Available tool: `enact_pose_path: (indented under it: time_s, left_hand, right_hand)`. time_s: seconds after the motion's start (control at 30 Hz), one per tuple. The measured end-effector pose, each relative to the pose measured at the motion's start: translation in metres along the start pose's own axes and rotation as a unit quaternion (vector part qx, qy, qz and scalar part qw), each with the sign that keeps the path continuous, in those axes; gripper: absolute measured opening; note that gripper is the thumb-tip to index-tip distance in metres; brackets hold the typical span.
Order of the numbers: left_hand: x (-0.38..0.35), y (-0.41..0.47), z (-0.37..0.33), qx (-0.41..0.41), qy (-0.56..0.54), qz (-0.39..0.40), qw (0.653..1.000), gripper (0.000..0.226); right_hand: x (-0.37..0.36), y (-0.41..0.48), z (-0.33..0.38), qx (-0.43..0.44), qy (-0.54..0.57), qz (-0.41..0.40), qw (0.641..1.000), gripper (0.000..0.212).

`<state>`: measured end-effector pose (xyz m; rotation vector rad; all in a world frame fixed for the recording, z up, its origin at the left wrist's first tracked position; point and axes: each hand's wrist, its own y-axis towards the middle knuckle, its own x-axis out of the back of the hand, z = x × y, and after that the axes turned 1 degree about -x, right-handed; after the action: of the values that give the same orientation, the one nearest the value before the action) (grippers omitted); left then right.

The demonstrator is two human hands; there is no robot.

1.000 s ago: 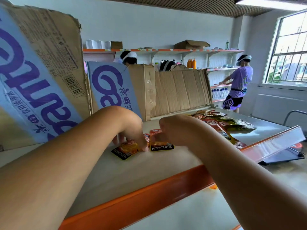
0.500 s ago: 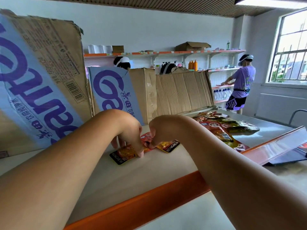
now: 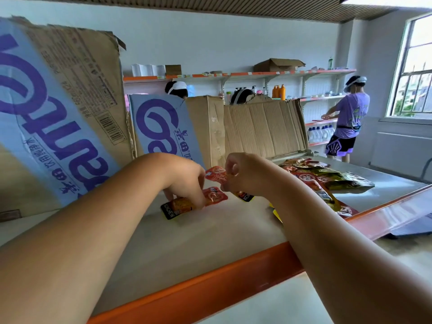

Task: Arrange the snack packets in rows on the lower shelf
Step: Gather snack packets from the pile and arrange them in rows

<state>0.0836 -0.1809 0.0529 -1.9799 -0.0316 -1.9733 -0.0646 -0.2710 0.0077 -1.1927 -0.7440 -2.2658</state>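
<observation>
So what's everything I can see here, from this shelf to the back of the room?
Lying packet: one, orange-red, on shelf.
Raised packet: one, red, just above shelf.
Packet pile: many, red, green, yellow, shelf's right.
Shelf: one, pale, orange edge, in front.
Cardboard: several sheets, brown and blue, at shelf's back.
Wall shelves: several, orange-edged, far wall.
Bottles: few, orange, wall shelf.
Jugs: few, white, lower wall shelf.
People: three, one in purple near window, two half hidden behind cardboard.
Window: one, right wall.
Left hand: one, grips lying packet.
Right hand: one, pinches raised packet.
</observation>
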Motion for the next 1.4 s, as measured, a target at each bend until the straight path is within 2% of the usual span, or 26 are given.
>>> enact_pose_path:
  time_s: [0.1,0.23,0.47,0.7,0.87,0.93,1.03,1.13,1.27,1.4]
  left_hand:
    - [0.011,-0.014,-0.001,-0.03,0.051,-0.089,0.994,0.047]
    - [0.017,-0.042,0.007,-0.053,-0.003,-0.177,0.983,0.04]
    - [-0.01,-0.09,0.025,-0.056,-0.043,-0.295,0.953,0.033]
    - [-0.071,-0.124,0.056,-0.053,-0.05,-0.436,0.897,0.043]
    - [-0.087,-0.132,0.063,-0.046,-0.103,-0.541,0.834,0.046]
    - [-0.084,-0.133,0.06,-0.053,-0.115,-0.574,0.809,0.048]
    - [-0.081,-0.139,0.059,-0.08,-0.112,-0.61,0.781,0.048]
    - [-0.087,-0.155,0.06,-0.089,-0.121,-0.628,0.764,0.05]
    - [-0.112,-0.188,0.066,-0.077,-0.158,-0.625,0.761,0.052]
    - [-0.133,-0.226,0.086,-0.055,-0.182,-0.631,0.752,0.049]
  right_hand:
    - [0.004,-0.002,-0.002,0.02,0.033,-0.05,0.998,0.03]
    - [0.004,0.001,-0.001,0.035,0.059,-0.102,0.992,0.029]
    - [0.007,0.002,-0.001,0.076,0.045,-0.129,0.988,0.022]
    - [0.01,-0.006,0.005,0.131,0.019,-0.141,0.981,0.025]
    - [-0.001,-0.031,0.038,0.191,0.03,-0.175,0.965,0.027]
    - [-0.008,-0.042,0.05,0.209,0.074,-0.202,0.954,0.026]
    - [-0.019,-0.065,0.064,0.205,0.152,-0.242,0.936,0.025]
    - [-0.026,-0.091,0.08,0.2,0.163,-0.28,0.925,0.027]
    - [-0.034,-0.122,0.103,0.221,0.165,-0.318,0.907,0.031]
    - [-0.053,-0.153,0.133,0.21,0.158,-0.322,0.91,0.038]
